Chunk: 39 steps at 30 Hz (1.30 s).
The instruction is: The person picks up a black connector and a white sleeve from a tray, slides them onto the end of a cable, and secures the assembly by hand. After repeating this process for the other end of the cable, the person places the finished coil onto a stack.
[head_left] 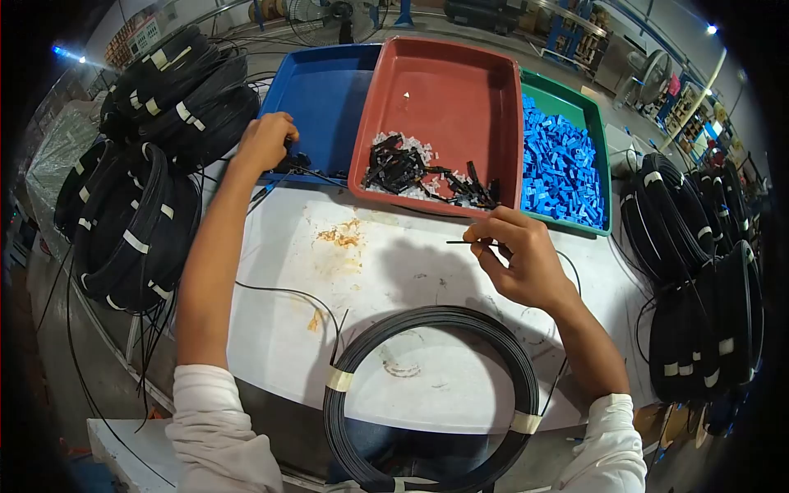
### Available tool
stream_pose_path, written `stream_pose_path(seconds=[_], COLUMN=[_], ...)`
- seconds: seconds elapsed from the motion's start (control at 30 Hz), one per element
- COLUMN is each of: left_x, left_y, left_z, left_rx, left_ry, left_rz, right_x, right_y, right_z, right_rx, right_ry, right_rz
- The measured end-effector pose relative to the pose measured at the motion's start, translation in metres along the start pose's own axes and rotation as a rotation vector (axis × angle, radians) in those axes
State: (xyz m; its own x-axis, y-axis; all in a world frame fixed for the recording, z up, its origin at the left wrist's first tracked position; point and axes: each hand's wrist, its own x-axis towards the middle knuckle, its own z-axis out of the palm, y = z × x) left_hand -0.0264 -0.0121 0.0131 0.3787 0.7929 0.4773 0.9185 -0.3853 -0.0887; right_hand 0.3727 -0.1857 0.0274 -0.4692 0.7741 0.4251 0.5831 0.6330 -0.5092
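Between thumb and fingers, my right hand (pixel 522 259) pinches the end of a thin black cable (pixel 457 242), just in front of the red tray (pixel 448 70). My left hand (pixel 267 144) is at the near left corner of the blue tray (pixel 329 78), its fingers curled. Whatever those fingers hold, if anything, is hidden; small black parts (pixel 302 161) lie beside them. A coil of black cable (pixel 333 411), bound with pale tape, lies at the table's front edge. Black and clear small pieces (pixel 399 168) are heaped in the red tray.
At the right, a green tray (pixel 606 197) holds many blue connectors (pixel 559 164). Taped black cable coils are stacked at left (pixel 136 230) and right (pixel 699 320). Loose cable ends trail over the white table (pixel 283 337), which has brown stains. A fan (pixel 333 20) stands behind.
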Motion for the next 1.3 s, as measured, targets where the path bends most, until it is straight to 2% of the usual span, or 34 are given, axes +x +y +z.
stream_pose_path(seconds=[0.03, 0.1, 0.13, 0.17, 0.23, 0.33, 0.43, 0.57, 0.67, 0.73, 0.83, 0.97, 1.03, 1.07, 1.13, 1.17, 1.23, 1.27, 1.3], left_x=[0.005, 0.013, 0.013, 0.013, 0.012, 0.016, 0.017, 0.016, 0.016, 0.017, 0.02, 0.024, 0.02, 0.02, 0.018, 0.016, 0.008, -0.001, -0.009], left_y=[-0.003, -0.008, -0.009, -0.009, -0.002, -0.004, -0.01, -0.019, -0.013, -0.013, -0.009, -0.01, -0.009, -0.009, 0.004, 0.015, 0.047, 0.076, 0.11], left_z=[-0.002, -0.009, -0.008, -0.007, -0.003, 0.001, 0.007, 0.013, 0.005, 0.004, 0.004, 0.002, 0.004, 0.005, -0.006, -0.01, -0.02, -0.03, -0.038], left_rx=[0.001, -0.309, -0.44, -0.443, -0.452, -0.455, -0.359, -0.378, -0.391, -0.266, -0.185, -0.149, -0.24, -0.241, -0.716, -0.717, -1.272, -1.377, -1.49], left_ry=[0.002, -0.263, -0.283, -0.285, -0.423, -0.517, -0.431, -0.372, -0.416, -0.403, -0.398, -0.486, -0.303, -0.303, -0.19, -0.2, -0.012, 0.022, 0.043], left_rz=[-0.003, -0.096, -0.008, -0.009, 0.041, -0.002, 0.06, 0.057, 0.029, 0.155, 0.245, 0.179, 0.229, 0.245, -0.023, -0.006, 0.031, 0.11, 0.193], right_x=[0.001, 0.002, 0.002, 0.002, 0.002, 0.004, 0.003, 0.003, 0.004, 0.003, 0.003, 0.002, 0.002, 0.002, 0.003, 0.003, 0.004, 0.004, 0.001], right_y=[0.0, 0.001, 0.001, 0.0, -0.001, 0.0, 0.0, -0.001, 0.0, 0.001, 0.001, 0.001, 0.001, 0.002, 0.004, 0.003, 0.0, -0.002, -0.002], right_z=[-0.002, -0.002, -0.002, -0.003, -0.002, 0.002, 0.003, 0.002, 0.003, 0.004, 0.005, 0.004, 0.002, 0.0, -0.004, -0.006, -0.01, -0.011, -0.009], right_rx=[-0.031, -0.036, -0.023, -0.012, -0.03, -0.033, -0.027, -0.043, -0.038, -0.034, -0.03, -0.035, -0.028, -0.046, -0.077, -0.078, 0.084, 0.126, 0.255], right_ry=[-0.013, -0.01, -0.017, -0.026, -0.044, -0.085, -0.076, -0.078, -0.085, -0.085, -0.085, -0.085, -0.062, -0.05, -0.009, 0.003, 0.068, 0.107, 0.149], right_rz=[-0.006, -0.002, 0.019, 0.042, 0.044, 0.029, 0.04, 0.027, 0.026, 0.03, 0.021, 0.023, 0.032, 0.021, -0.01, 0.004, 0.084, 0.073, 0.149])
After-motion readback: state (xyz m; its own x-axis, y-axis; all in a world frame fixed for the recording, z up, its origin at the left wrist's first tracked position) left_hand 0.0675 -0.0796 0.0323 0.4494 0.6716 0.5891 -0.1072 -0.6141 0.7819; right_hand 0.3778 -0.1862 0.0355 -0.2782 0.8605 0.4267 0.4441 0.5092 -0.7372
